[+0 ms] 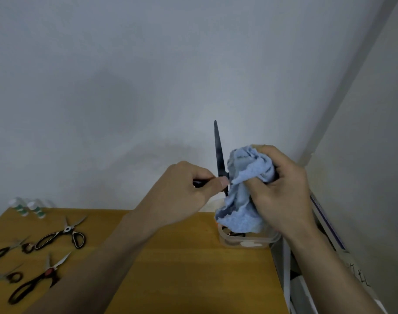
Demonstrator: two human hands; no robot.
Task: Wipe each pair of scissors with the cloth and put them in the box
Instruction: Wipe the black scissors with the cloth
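Dark scissors [218, 152] stand blade-up above the bench [182, 268], the left hand [189, 189] pinching their handle. The right hand [282, 184] clutches a blue cloth [245, 191] against the blade's base, over a clear box [247, 242]. Four more scissors [64, 234] lie at left, near two bottles [27, 208].

Light blue cloth [245, 177], black scissors [219, 155], yellowish-brown table [170, 268].

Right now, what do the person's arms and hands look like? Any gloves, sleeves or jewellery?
Both are bare. The left hand and right hand wear no gloves, and no rings show. Both forearms are uncovered as far as the frame's edge, with no sleeves, watch or bracelet in view.
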